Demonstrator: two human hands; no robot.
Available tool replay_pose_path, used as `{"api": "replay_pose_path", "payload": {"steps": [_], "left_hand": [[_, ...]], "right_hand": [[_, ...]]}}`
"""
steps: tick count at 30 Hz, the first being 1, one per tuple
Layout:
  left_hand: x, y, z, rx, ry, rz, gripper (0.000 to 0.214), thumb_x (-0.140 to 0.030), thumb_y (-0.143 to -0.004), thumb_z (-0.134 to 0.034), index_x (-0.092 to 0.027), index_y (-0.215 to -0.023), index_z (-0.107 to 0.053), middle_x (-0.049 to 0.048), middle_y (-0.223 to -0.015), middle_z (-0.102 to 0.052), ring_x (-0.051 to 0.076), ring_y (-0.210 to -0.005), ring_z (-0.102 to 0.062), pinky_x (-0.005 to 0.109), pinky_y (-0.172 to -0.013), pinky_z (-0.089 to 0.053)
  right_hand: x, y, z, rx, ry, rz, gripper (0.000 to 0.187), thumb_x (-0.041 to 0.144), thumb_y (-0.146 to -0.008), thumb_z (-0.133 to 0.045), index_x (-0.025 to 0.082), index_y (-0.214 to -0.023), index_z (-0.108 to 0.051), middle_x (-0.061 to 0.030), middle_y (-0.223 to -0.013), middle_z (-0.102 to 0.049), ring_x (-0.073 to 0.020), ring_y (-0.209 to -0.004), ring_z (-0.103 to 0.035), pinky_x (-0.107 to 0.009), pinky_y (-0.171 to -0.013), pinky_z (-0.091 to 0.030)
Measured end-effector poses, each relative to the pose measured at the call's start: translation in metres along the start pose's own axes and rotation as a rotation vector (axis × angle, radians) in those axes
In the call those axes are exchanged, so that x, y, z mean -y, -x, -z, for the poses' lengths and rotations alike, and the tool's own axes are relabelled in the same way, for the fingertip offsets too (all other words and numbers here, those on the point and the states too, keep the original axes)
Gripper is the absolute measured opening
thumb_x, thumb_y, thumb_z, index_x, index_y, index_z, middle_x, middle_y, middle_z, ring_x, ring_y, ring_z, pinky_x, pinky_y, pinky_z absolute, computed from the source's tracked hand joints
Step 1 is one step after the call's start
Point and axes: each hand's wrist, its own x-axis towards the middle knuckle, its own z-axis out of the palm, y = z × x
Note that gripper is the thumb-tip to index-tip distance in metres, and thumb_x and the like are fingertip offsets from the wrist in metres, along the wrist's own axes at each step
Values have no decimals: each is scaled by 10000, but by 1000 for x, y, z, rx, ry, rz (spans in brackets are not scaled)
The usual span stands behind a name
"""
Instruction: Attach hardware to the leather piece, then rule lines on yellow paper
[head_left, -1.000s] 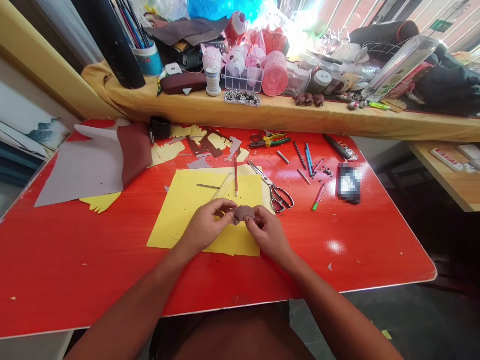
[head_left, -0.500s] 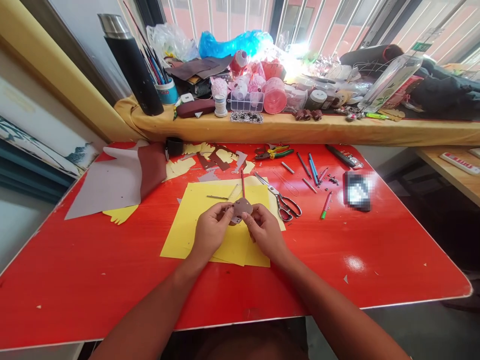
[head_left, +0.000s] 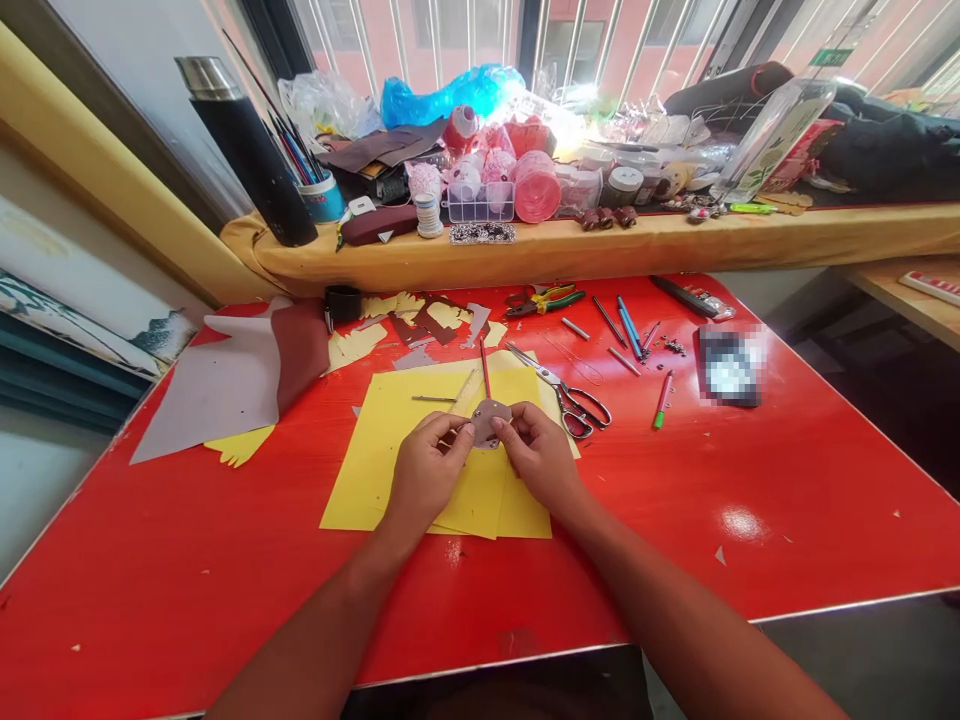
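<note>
Both hands meet over a yellow paper sheet (head_left: 382, 460) on the red table (head_left: 187, 560). My left hand (head_left: 424, 470) and my right hand (head_left: 538, 456) pinch a small brown leather piece (head_left: 491, 418) between their fingertips, holding it just above the sheet. A red pencil (head_left: 485, 368) and a thin metal rod (head_left: 433, 399) lie on the sheet beyond the hands. Scissors (head_left: 562, 388) lie just right of the leather piece.
Grey and brown leather sheets (head_left: 232, 375) lie at the left. Pliers (head_left: 544, 299), pens (head_left: 626, 325), a green marker (head_left: 661, 400) and yellow and brown scraps (head_left: 420, 320) are scattered at the back. A cluttered yellow shelf (head_left: 600, 250) holds a black flask (head_left: 251, 150) and boxes.
The view has tilted up and shifted slightly. Both hands have turned the leather piece between the fingertips; it now shows a flatter, paler face.
</note>
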Motion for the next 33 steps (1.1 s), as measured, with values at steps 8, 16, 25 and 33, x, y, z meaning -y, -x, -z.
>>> {"api": "replay_pose_path", "payload": {"steps": [8,16,25,33], "left_hand": [[1,2,-5,70,17,66,290,-472,-888,-645,-205,-961,-733,20,-829,-711,178,-684,-641,292,-642,-525],[2,3,-5,143,10,-19,284,-454,-920,-646,-199,-1020,-723,51,-985,-750,209,-833,-687,326,-762,-545],[7,-2,-3,139,84,15,412,-501,-916,-683,-199,-1193,-726,70,-1041,-780,228,-888,-713,334,-784,-560],[3,-3,-2,70,76,-36,329,-481,-903,-687,-202,-1061,-763,68,-1048,-791,229,-902,-722,337,-825,-562]], "right_hand": [[3,2,5,2,-41,2,344,565,-972,-626,234,-884,-590,82,-520,-469,-121,-433,-429,-269,-468,-318],[5,-1,7,22,-190,-15,374,589,-948,-643,225,-863,-628,74,-520,-507,-109,-393,-417,-254,-404,-319],[7,1,7,61,-191,-20,359,567,-936,-657,223,-835,-630,69,-510,-508,-109,-399,-423,-247,-400,-331],[8,2,7,79,-169,-17,362,566,-945,-647,219,-842,-637,64,-514,-516,-111,-400,-432,-247,-404,-335]]}}
